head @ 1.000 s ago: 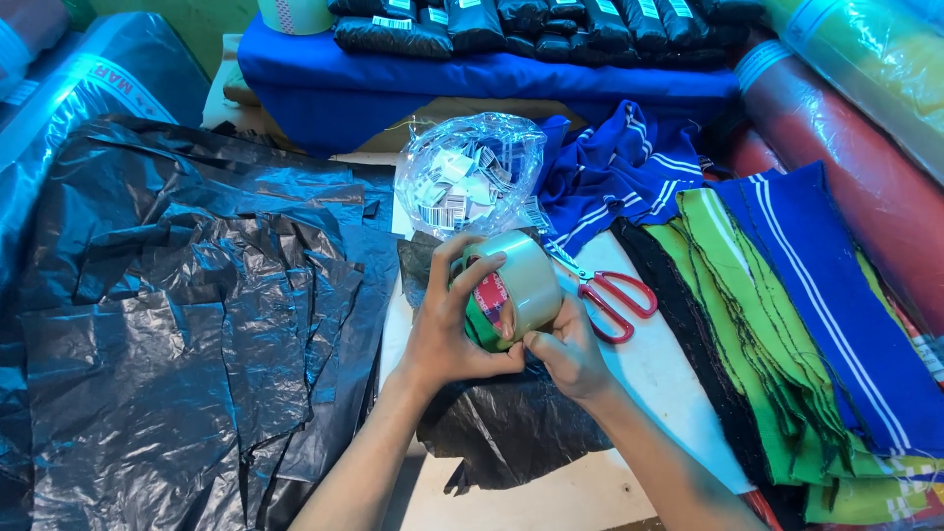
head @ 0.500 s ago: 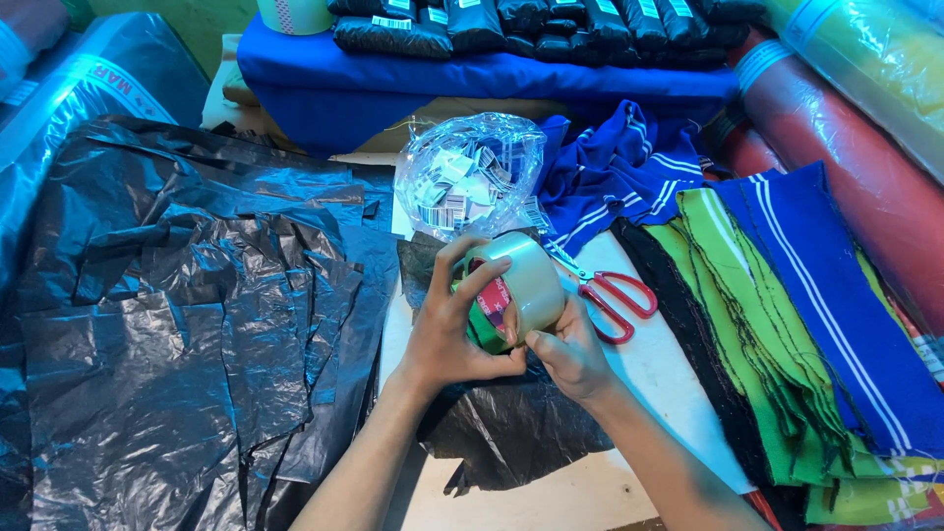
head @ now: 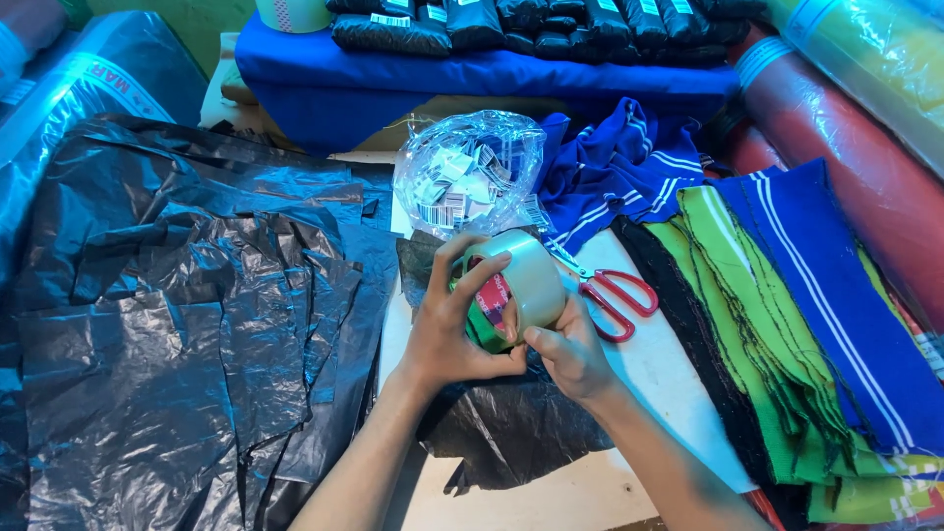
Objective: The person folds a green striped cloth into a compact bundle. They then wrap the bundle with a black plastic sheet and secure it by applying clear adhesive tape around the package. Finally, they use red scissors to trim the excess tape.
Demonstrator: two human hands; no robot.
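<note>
Head view: both hands meet at the centre of the frame around a tape roll point(head: 521, 285), which is held tilted just above a black bag point(head: 511, 433) on the table point(head: 669, 383). The left hand point(head: 447, 329) wraps the roll from 9 o'clock, fingers curled over its rim and into the core, closed on it. The right hand point(head: 570, 349) sits at the roll's 5 o'clock, thumb and fingertips pinched against its lower edge; whether they grip tape or only the roll I cannot tell. Red scissors point(head: 615, 295) lie just at 3 o'clock. A clear bag of labels point(head: 467, 177) sits at 12 o'clock. Black sheets point(head: 187, 324) spread at 9 o'clock; striped cloth point(head: 787, 324) at 3 o'clock.
</note>
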